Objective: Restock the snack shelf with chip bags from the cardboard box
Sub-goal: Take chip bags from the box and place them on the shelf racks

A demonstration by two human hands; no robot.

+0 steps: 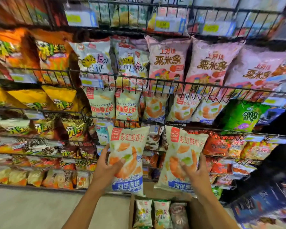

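Place: retail shop, snack aisle.
Shelving: tiered black wire racks [188, 84], each holding rows of identical snack bags [168, 63].
Labels: yellow price tags [162, 24] on the rack fronts.
Stock: open cardboard box [194, 217] of bags on the floor [31, 209].

Two chip bags [127, 146] in raised hands [104, 171]

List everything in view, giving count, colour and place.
held chip bags: two, pale green, one per hand, before the shelves
cardboard box: one, brown, bottom centre
boxed bags: three visible, two pale, one pinkish, upright
pink bags: three, upper right tier
green bag: one, right, tier below
orange and yellow bags: many, left tiers
wire shelves: several tiers, black
left hand: one, grips left bag
right hand: one, grips right bag
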